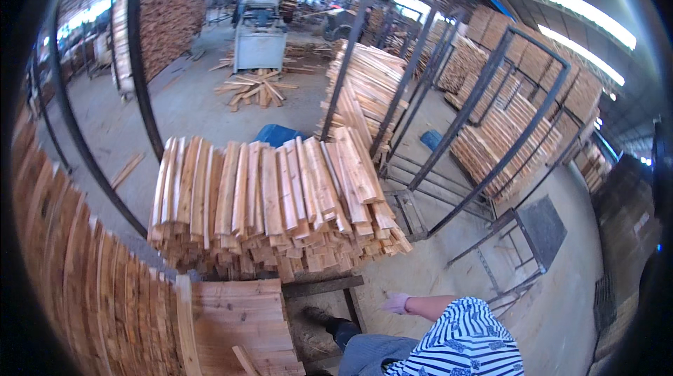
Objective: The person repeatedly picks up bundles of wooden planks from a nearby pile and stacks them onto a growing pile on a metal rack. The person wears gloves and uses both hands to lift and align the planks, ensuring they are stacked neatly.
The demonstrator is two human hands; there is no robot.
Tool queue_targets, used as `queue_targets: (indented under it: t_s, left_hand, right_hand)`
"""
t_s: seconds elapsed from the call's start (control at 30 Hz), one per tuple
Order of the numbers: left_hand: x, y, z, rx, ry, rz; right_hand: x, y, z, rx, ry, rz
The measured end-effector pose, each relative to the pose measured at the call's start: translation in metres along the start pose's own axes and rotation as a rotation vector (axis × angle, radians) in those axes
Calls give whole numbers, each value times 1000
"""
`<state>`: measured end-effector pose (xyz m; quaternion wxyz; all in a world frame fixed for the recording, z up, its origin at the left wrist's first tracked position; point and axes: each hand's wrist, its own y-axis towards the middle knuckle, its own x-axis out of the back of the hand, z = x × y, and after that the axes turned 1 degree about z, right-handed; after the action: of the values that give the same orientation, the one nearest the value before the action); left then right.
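My right hand (397, 303), in a pale pinkish glove, reaches out from a striped sleeve (463, 337) at the lower right. Its fingers look spread and I see nothing in them, though they are small and slightly blurred. Before it lies a large stack of short wooden boards (263, 194), the top ones side by side and uneven. Nearer, left of my leg, is a low layer of flat boards (242, 316). A single wooden strip (187, 323) runs along its left edge, and another short strip (244, 360) lies on it. My left hand is out of view.
A long row of upright boards (105, 285) fills the left side. Dark metal frames (484, 110) stand around the stack. A small table (540, 232) is at the right. Farther off are a grey-blue machine (259, 39), scattered offcuts (259, 89) and tall wood stacks (165, 32).
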<state>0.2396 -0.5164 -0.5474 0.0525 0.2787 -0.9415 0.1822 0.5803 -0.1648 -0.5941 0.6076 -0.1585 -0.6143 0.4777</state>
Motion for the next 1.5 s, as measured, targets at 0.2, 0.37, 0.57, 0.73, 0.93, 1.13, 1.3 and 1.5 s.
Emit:
queue_targets:
  t_s: [0.2,0.37,0.57,0.73,0.93,1.13,1.3,1.5]
  left_hand:
    - [-56,72,-112,58,-13,119]
    - [-108,142,-174,174,4,161]
    - [-109,182,-223,324,48,80]
    - [-122,204,-240,409,52,73]
    - [-134,225,-256,418,-47,86]
    - [-146,229,-269,419,-133,94]
    - [-142,219,-276,466,-164,61]
    - [-136,200,-282,507,-204,31]
  right_hand:
    - [151,68,87,188,411,-451]
    - [331,159,33,-167,554,-746]
    - [428,238,26,-360,436,-765]
    - [420,291,-4,-430,611,-618]
    - [439,263,-12,-265,813,-517]
    - [446,251,-17,-151,865,-589]
    - [398,208,-4,2,1180,-547]
    - [403,223,73,-105,569,-656]
